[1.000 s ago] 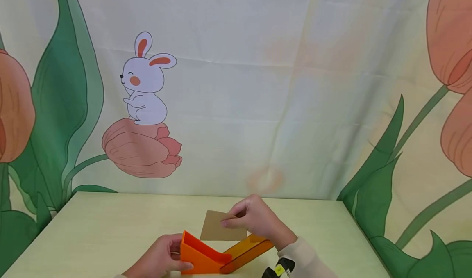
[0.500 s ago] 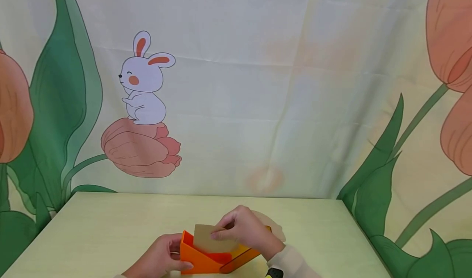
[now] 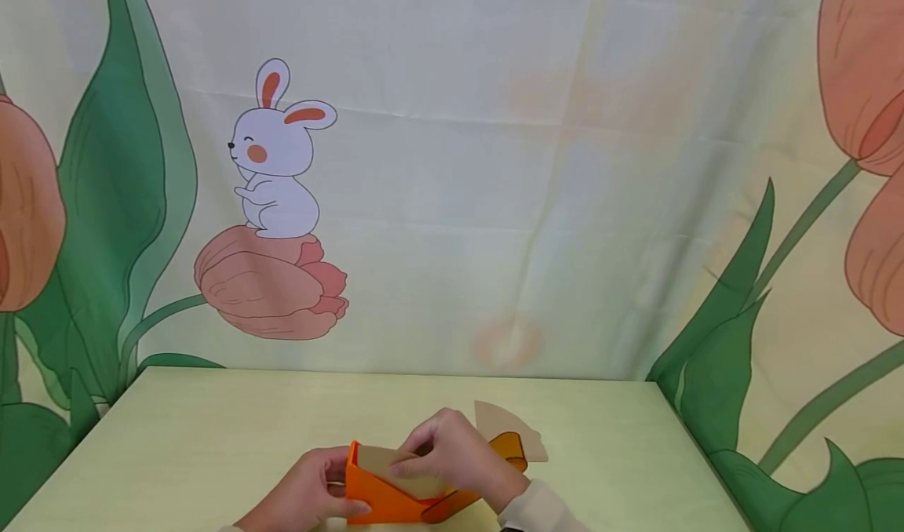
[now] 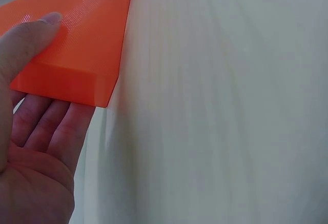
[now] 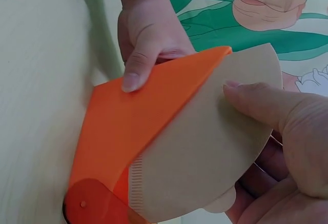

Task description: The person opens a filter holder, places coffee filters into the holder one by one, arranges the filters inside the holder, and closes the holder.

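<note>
Paper (image 5: 200, 147): brown, fan-shaped, crimped edge | box (image 5: 128, 116): wedge-shaped orange plastic

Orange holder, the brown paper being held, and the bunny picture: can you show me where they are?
Orange holder (image 5: 133, 119): right wrist view, on its side wall.
Held brown paper (image 5: 197, 137): right wrist view, on its flat face.
Bunny picture (image 3: 278, 161): head view, low on its head.

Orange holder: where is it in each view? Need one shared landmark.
Head: orange holder at bottom, near centre.
Left wrist: orange holder at upper left.
Right wrist: orange holder left of centre, reaching the bottom edge.
Shared landmark: left hand, gripping it.
</note>
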A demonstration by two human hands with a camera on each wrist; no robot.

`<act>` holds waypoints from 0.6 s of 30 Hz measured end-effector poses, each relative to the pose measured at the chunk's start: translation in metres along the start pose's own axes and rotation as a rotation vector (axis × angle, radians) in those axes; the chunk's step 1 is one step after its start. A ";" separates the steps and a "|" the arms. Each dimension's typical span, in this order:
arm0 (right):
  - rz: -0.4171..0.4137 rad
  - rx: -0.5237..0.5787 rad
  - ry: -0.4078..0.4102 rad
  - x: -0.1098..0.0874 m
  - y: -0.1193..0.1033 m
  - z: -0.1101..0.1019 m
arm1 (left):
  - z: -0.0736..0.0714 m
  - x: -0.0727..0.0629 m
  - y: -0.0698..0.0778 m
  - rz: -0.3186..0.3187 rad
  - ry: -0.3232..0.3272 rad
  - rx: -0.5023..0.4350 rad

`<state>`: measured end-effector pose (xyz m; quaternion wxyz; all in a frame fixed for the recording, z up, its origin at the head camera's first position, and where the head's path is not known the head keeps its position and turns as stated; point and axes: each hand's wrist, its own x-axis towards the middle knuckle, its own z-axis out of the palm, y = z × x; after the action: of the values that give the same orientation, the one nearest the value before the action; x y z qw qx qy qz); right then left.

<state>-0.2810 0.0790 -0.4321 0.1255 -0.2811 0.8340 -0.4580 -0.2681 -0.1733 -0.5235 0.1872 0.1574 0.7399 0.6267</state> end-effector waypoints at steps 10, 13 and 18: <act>0.041 -0.015 -0.009 0.000 0.000 0.011 | 0.000 0.000 -0.001 -0.001 0.002 0.012; 0.055 -0.027 -0.016 -0.001 0.001 0.013 | 0.000 0.001 -0.001 -0.004 0.006 0.016; 0.078 -0.032 -0.038 0.000 0.002 0.015 | 0.000 0.002 -0.003 -0.005 0.010 0.022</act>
<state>-0.2748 0.0693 -0.4426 0.1548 -0.2590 0.8490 -0.4337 -0.2700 -0.1731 -0.5261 0.1831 0.1544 0.7482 0.6187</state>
